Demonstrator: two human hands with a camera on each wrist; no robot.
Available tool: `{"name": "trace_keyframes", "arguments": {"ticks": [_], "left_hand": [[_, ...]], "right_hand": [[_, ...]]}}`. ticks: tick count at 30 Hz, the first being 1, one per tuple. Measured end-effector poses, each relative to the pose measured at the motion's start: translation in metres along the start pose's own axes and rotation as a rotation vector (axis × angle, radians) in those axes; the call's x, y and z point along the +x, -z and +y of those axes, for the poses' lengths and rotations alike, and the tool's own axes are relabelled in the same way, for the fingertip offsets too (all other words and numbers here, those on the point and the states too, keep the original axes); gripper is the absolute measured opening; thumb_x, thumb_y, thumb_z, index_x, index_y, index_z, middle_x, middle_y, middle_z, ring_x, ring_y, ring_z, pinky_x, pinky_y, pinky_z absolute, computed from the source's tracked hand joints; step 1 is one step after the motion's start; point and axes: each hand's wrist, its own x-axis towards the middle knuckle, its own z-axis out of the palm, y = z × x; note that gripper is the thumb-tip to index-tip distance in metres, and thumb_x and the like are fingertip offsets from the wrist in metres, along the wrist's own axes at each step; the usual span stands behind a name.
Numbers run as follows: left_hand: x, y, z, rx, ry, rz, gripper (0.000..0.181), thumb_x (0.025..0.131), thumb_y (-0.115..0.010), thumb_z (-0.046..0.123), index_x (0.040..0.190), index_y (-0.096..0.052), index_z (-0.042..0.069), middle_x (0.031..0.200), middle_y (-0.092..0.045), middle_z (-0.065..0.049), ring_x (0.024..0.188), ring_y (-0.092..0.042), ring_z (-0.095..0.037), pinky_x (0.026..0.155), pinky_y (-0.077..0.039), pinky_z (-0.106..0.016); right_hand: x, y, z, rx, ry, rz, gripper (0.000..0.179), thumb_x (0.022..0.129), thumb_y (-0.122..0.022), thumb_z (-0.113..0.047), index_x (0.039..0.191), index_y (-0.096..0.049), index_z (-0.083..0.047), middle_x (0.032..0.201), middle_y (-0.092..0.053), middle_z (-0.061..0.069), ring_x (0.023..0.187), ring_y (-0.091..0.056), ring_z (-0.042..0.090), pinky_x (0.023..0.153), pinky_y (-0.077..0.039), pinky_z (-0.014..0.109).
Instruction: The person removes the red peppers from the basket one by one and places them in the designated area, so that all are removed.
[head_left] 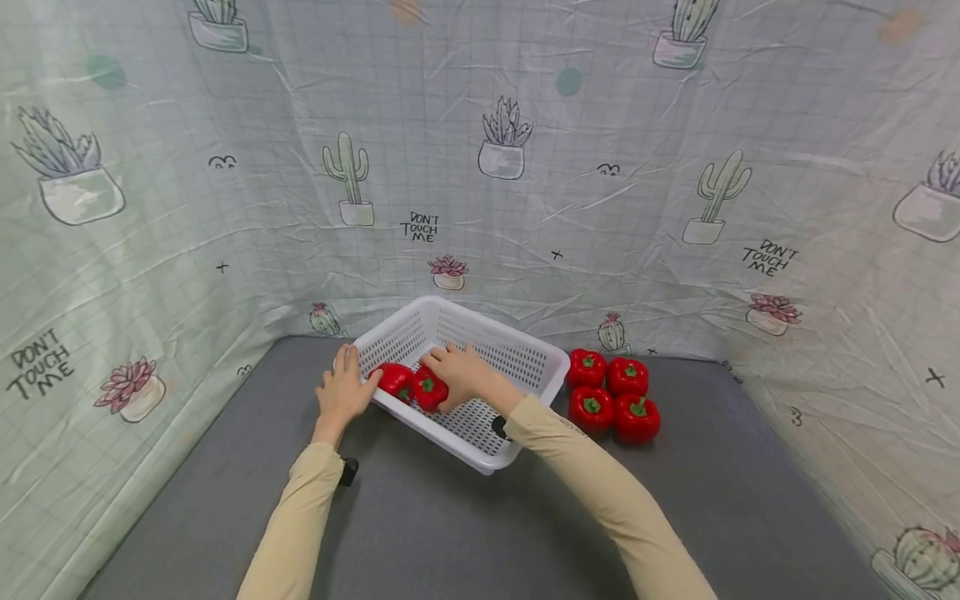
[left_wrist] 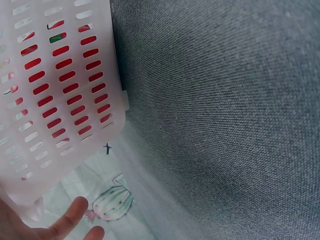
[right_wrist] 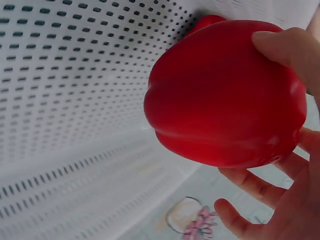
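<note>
A white perforated basket [head_left: 487, 457] sits on the grey table. Inside it, my right hand [head_left: 462, 379] grips a red bell pepper [head_left: 430, 390], thumb on one side and fingers on the other; the right wrist view shows this pepper [right_wrist: 225, 95] up close. Another red bell pepper [head_left: 394, 379] lies in the basket's left corner, partly behind the rim, and shows through the slots in the left wrist view. My left hand [head_left: 345, 392] rests at that corner with its fingers spread, the thumb near the rim. Whether it bears on the basket is hard to tell.
Several red bell peppers [head_left: 628, 377] stand in a tight group right of the basket, close to its wall. A cloth printed with cacti [head_left: 450, 167] hangs behind and at both sides of the grey table [head_left: 435, 533].
</note>
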Motion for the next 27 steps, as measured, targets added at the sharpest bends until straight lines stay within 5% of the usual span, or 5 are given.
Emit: {"name": "trace_keyframes", "arguments": {"ticks": [16,27], "left_hand": [[0.0,-0.001,-0.002,0.007,0.008,-0.004,0.074,0.088,-0.04,0.046,0.142,-0.015,0.002,0.147,-0.01,-0.019,0.118,-0.028,-0.054,0.088,-0.023,-0.07],[0.0,0.0,0.0,0.004,0.006,-0.011,0.074,0.088,-0.04,0.045,0.142,-0.014,0.002,0.147,-0.009,-0.019,0.118,-0.028,-0.053,0.088,-0.024,-0.07]], "right_hand": [[-0.036,0.024,-0.005,0.028,0.104,0.122,0.076,0.069,-0.065,-0.051,0.135,-0.034,-0.025,0.122,-0.047,0.001,0.11,-0.042,0.018,0.091,-0.04,0.043],[-0.062,0.021,0.005,0.066,0.106,0.21,0.075,0.07,-0.061,-0.051,0.134,-0.034,-0.024,0.123,-0.047,0.004,0.109,-0.043,0.018,0.088,-0.041,0.038]]}}
